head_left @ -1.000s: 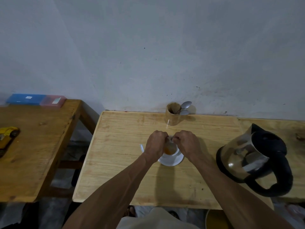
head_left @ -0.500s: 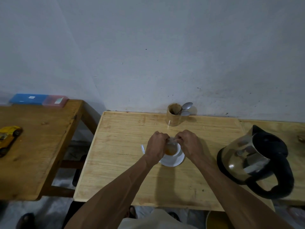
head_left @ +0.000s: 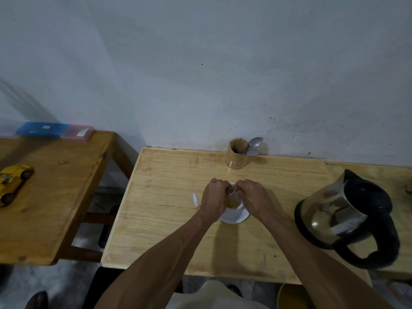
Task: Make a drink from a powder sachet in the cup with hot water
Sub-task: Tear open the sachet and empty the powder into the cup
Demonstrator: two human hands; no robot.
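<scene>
Cup [head_left: 233, 202]: between both hands; left hand [head_left: 215, 200] curled against its side, right hand [head_left: 253, 197] pinching something thin above it, likely a spoon.

Hands [head_left: 234, 197] barely shifted; cam tilted slightly.

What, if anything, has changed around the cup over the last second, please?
Very little. Both hands stay closed together over the cup: the left hand at its side, the right hand pinching something thin above the brown drink. Nothing was picked up or let go. The saucer, kettle and spoon holder have not moved; only the camera shifted slightly.
</scene>
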